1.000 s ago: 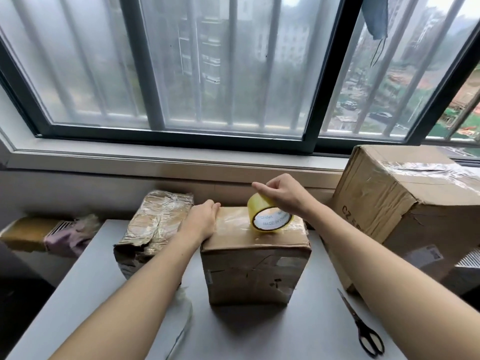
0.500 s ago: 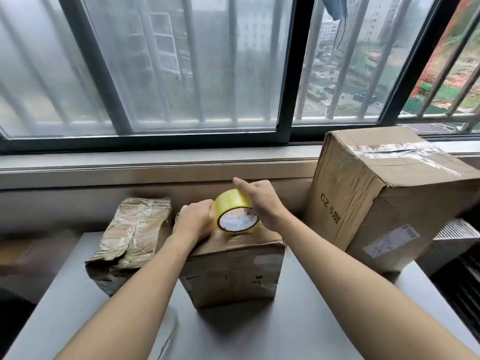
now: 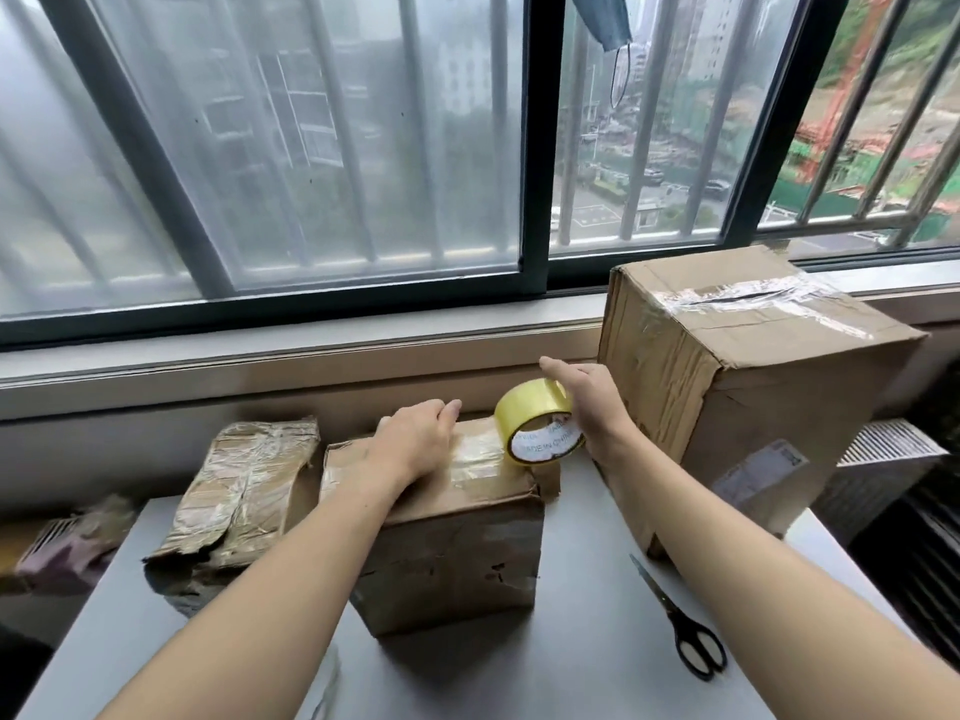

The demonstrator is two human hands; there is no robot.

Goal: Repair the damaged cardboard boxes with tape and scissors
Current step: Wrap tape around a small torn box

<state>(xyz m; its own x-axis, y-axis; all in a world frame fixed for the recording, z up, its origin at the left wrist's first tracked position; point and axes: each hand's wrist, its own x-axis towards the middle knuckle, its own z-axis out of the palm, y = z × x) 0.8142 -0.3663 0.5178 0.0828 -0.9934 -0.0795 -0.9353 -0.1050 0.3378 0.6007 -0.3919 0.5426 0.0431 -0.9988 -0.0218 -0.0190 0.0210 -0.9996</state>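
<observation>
Cardboard box [image 3: 452, 532], light and dented, sits mid-table. Left hand [image 3: 415, 441] presses flat on its top; right hand [image 3: 584, 402] grips a yellow tape roll [image 3: 540, 423] at the box's right edge.

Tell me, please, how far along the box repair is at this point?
Early to midway. Done: a clear strip of tape already lies across the top of the middle box. In hand: the left hand presses that strip down while the right hand holds the tape roll at the box's right edge. Left: the scissors lie untouched, so the strip is uncut, and the crushed box looks unrepaired.
</observation>
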